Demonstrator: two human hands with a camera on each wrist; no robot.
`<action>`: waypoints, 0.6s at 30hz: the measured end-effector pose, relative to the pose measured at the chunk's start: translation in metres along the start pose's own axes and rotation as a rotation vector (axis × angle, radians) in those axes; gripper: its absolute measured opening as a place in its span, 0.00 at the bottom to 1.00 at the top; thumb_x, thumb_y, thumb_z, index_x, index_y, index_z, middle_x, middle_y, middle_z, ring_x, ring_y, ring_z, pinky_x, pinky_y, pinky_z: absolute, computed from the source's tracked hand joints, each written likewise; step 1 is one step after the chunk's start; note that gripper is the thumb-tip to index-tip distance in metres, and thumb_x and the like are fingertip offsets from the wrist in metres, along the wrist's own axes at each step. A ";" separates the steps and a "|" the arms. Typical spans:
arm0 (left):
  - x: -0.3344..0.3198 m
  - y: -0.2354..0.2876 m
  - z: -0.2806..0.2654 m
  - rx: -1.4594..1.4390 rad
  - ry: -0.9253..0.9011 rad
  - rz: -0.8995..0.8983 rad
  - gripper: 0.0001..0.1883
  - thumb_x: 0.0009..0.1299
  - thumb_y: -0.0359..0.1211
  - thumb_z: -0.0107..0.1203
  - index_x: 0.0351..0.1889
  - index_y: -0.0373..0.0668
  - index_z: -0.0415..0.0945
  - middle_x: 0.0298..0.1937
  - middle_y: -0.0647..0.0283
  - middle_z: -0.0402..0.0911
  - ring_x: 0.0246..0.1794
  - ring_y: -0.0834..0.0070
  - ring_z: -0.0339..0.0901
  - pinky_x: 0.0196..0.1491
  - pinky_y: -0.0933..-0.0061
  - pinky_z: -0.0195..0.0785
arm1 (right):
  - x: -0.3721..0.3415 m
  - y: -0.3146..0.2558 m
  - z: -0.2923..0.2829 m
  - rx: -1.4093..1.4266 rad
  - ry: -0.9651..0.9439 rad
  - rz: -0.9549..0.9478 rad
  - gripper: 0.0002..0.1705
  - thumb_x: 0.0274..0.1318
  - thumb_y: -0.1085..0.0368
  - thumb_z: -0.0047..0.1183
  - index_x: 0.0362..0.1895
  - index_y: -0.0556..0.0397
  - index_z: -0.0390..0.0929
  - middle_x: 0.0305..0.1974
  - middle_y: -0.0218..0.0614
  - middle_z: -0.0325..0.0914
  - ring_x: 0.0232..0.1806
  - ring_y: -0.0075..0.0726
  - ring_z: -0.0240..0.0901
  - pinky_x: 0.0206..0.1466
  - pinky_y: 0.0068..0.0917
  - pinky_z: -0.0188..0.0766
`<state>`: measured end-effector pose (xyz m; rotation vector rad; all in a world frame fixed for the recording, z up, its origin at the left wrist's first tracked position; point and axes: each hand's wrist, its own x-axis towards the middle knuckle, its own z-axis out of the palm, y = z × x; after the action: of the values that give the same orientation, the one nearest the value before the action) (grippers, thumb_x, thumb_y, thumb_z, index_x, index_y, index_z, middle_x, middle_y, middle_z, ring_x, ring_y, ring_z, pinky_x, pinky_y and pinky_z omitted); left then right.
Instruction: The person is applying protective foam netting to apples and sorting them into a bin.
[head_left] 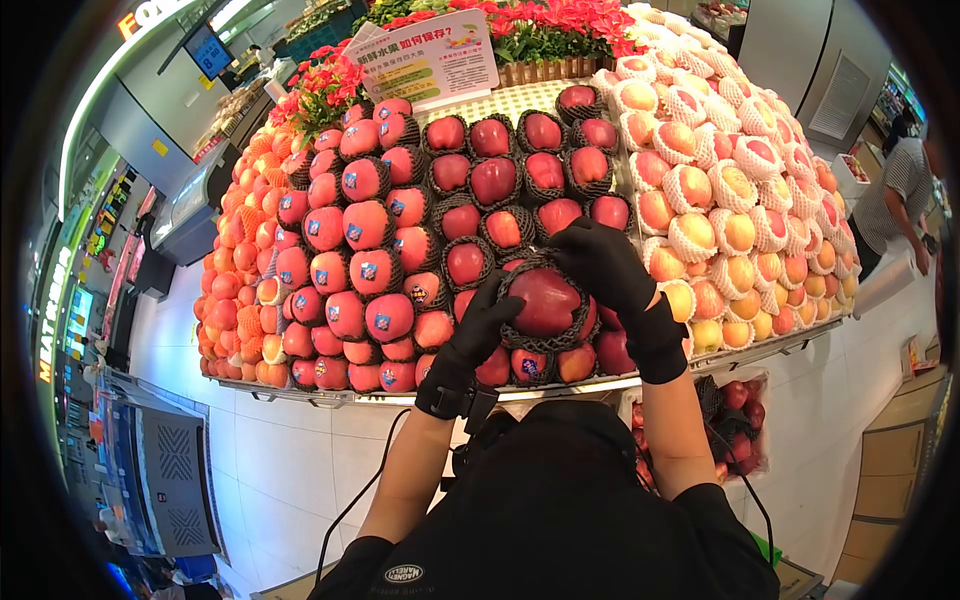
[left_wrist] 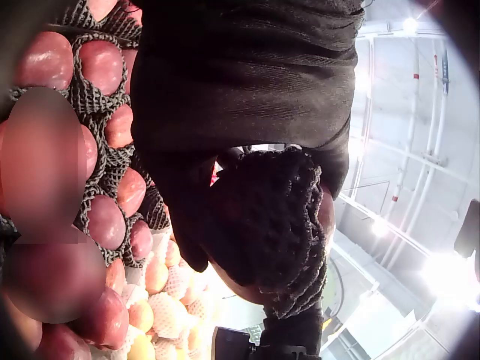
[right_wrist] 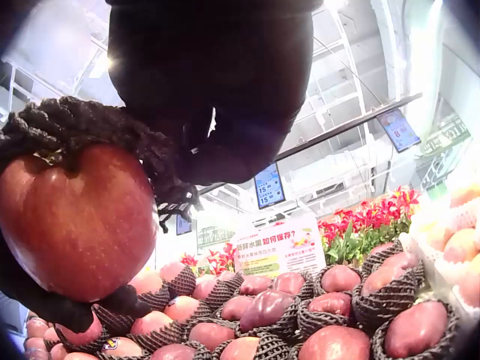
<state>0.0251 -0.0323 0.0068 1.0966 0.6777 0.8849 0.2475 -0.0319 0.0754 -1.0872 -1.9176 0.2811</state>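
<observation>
A large red apple (head_left: pixel 545 300) in a black foam net (head_left: pixel 541 343) is held over the front of the display. My black-gloved left hand (head_left: pixel 482 325) grips it from the left, thumb across its face. In the left wrist view, the left hand (left_wrist: pixel 247 82) curves around the netted fruit. My gloved right hand (head_left: pixel 608 268) is at the apple's upper right, fingers curled at the net's edge. The right wrist view shows the apple's (right_wrist: pixel 79 225) bare red side, with the net (right_wrist: pixel 75 124) bunched along the top, its edge reaching the right hand (right_wrist: pixel 214 82); the fingertips there are dark.
Rows of netted red apples (head_left: pixel 492 180) lie beneath and behind the hands. Stickered apples (head_left: pixel 330 270) are stacked to the left, white-netted fruit (head_left: pixel 698 230) to the right. A sign (head_left: pixel 425 62) and red flowers (head_left: pixel 565 28) stand behind. A box of apples (head_left: pixel 740 420) sits below, right.
</observation>
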 end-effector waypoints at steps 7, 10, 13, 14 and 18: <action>0.003 -0.006 -0.011 -0.023 -0.042 0.015 0.37 0.65 0.34 0.56 0.70 0.33 0.52 0.64 0.58 0.64 0.62 0.71 0.64 0.64 0.71 0.58 | -0.001 -0.020 -0.014 0.211 -0.120 0.100 0.10 0.53 0.70 0.56 0.41 0.53 0.79 0.36 0.38 0.78 0.37 0.40 0.76 0.41 0.35 0.73; 0.000 0.000 0.000 -0.023 0.039 -0.003 0.39 0.65 0.35 0.56 0.71 0.33 0.50 0.66 0.56 0.62 0.64 0.69 0.62 0.65 0.70 0.58 | -0.005 -0.019 -0.018 0.330 -0.153 0.213 0.12 0.56 0.68 0.57 0.45 0.53 0.79 0.42 0.36 0.80 0.43 0.29 0.77 0.45 0.29 0.73; 0.003 -0.002 -0.001 -0.077 0.099 -0.002 0.40 0.65 0.35 0.57 0.72 0.34 0.48 0.67 0.55 0.61 0.65 0.67 0.61 0.66 0.69 0.57 | -0.013 -0.004 -0.011 0.461 -0.077 0.255 0.15 0.57 0.67 0.57 0.49 0.54 0.78 0.44 0.35 0.80 0.44 0.25 0.76 0.46 0.25 0.73; 0.005 -0.004 -0.003 -0.098 0.107 0.005 0.40 0.65 0.35 0.57 0.72 0.34 0.48 0.68 0.54 0.60 0.66 0.67 0.60 0.66 0.68 0.57 | -0.016 0.000 -0.008 0.516 -0.038 0.279 0.16 0.57 0.67 0.57 0.51 0.54 0.77 0.45 0.35 0.79 0.44 0.25 0.76 0.46 0.24 0.73; 0.009 -0.005 -0.006 -0.030 0.125 0.075 0.40 0.64 0.33 0.58 0.72 0.37 0.50 0.68 0.55 0.60 0.66 0.67 0.61 0.66 0.67 0.57 | -0.022 -0.004 0.004 0.758 0.068 0.565 0.23 0.59 0.65 0.56 0.58 0.53 0.71 0.47 0.32 0.78 0.47 0.27 0.74 0.49 0.25 0.71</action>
<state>0.0261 -0.0223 -0.0001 1.0517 0.7276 1.0312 0.2472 -0.0506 0.0619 -1.0468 -1.2146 1.1587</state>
